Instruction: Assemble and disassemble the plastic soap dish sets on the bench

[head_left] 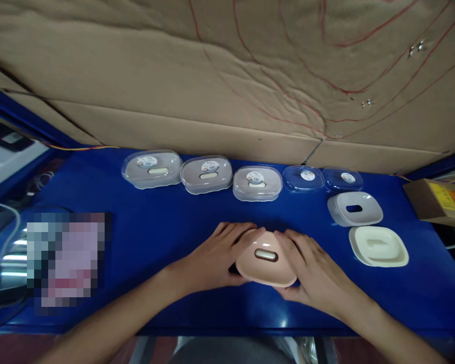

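Between my two hands is a peach-coloured oval plastic box (267, 273), its top face tilted toward me. A slot in its middle shows a pale raised bar inside. My left hand (225, 253) grips the left side, thumb below and fingers along the far edge. My right hand (307, 263) grips the right side in the same way. To the right lie a light grey oval tray with a slot (358, 217) and a cream oval base with a raised middle (394, 247).
Along the back of the blue table (155, 232) stand three lidded grey boxes (258, 191) and two clear lids (303, 184) with round stickers. A cardboard box (428, 202) is at the right edge. Cables and a blurred-out patch (72, 258) lie left. Brown cardboard (136, 76) covers the wall behind.
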### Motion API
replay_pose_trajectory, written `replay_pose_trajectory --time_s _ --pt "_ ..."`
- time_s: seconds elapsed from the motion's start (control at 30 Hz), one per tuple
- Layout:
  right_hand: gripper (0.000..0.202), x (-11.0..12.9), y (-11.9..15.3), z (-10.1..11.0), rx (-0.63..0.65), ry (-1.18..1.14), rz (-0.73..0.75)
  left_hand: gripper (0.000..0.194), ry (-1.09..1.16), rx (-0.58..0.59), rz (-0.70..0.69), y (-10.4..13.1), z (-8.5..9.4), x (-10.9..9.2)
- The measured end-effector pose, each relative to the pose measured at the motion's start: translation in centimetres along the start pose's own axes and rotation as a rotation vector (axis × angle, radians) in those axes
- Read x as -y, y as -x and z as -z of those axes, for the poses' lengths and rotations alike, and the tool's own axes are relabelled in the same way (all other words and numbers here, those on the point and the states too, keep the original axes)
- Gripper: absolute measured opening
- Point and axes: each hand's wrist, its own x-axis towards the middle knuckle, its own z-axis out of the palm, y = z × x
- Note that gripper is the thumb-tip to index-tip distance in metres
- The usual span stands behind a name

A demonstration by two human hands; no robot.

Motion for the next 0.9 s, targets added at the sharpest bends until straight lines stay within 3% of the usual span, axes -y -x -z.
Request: replay_pose_trajectory --time_s 0.23,0.37,0.43,0.5,0.57,0.67,0.8,0.9 --pt "0.098 0.3 0.2 -0.8 0.058 -0.069 -0.060 0.112 -0.010 0.033 0.014 0.1 -0.2 0.3" --pt "0.118 -3.2 -0.8 0.3 0.146 -0.239 -0.040 0.114 -0.002 0.053 0.044 0.1 -0.1 0.5" --pt "0.106 -5.8 -1.6 1.2 0.105 -0.295 -0.084 0.097 -0.013 0.057 0.071 0.0 0.0 0.5" --pt "0.081 -7.9 -2.4 1.8 0.023 -0.310 -0.150 0.077 -0.061 0.057 0.087 -0.1 0.0 0.5" --pt "0.063 -9.0 -2.9 2.1 0.012 -0.346 -0.159 0.071 -0.110 0.049 0.088 -0.1 0.0 0.5" --pt "0.058 -8.7 -3.0 1.6 0.092 -0.420 -0.124 0.083 -0.114 0.029 0.097 -0.1 0.0 0.4" --pt "0.069 -7.3 -2.5 0.7 0.116 -0.405 -0.158 0.109 -0.114 0.000 0.118 -0.3 -0.3 -0.4" --pt "0.073 -6.9 -1.7 1.8 0.086 -0.366 -0.198 0.119 -0.174 -0.049 0.174 -0.7 -1.0 -1.6"
